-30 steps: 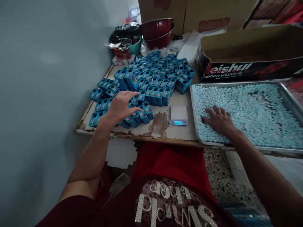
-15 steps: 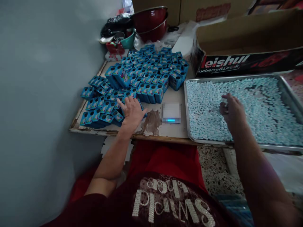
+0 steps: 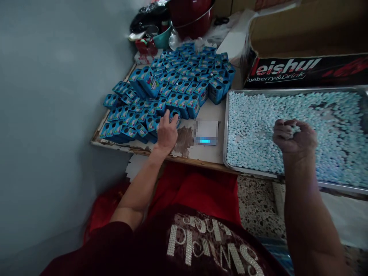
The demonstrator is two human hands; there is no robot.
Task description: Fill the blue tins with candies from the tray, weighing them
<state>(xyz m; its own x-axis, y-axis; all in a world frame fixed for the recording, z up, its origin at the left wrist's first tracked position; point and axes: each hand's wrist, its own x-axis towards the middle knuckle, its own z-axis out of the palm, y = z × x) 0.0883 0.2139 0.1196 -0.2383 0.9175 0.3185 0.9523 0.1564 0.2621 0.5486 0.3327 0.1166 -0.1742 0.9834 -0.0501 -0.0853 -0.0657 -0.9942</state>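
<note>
My left hand (image 3: 167, 132) is at the front edge of a crowd of small blue boxes (image 3: 184, 82), each with a dark round hole on top. Its fingers close on one small blue box (image 3: 174, 114) at the near right of the group. Above a metal tray (image 3: 226, 130), my right hand (image 3: 296, 137) is curled palm up around a handful of pale blue candies (image 3: 293, 129). More of the same small candies (image 3: 253, 126) cover the tray. Between the hands sits a small white scale (image 3: 206, 130) with a lit blue display.
A black-fronted cardboard box (image 3: 310, 71) stands behind the tray. Red bowls (image 3: 195, 23), a teal bowl (image 3: 163, 38) and a red tape dispenser (image 3: 146, 46) are at the back left. A grey wall (image 3: 57, 96) borders the left, and the worn table edge (image 3: 198, 161) runs in front.
My left hand has gone from spread fingers over the boxes to closing on one. My right hand has turned palm up and lifted candies from the tray. The view has shifted slightly.
</note>
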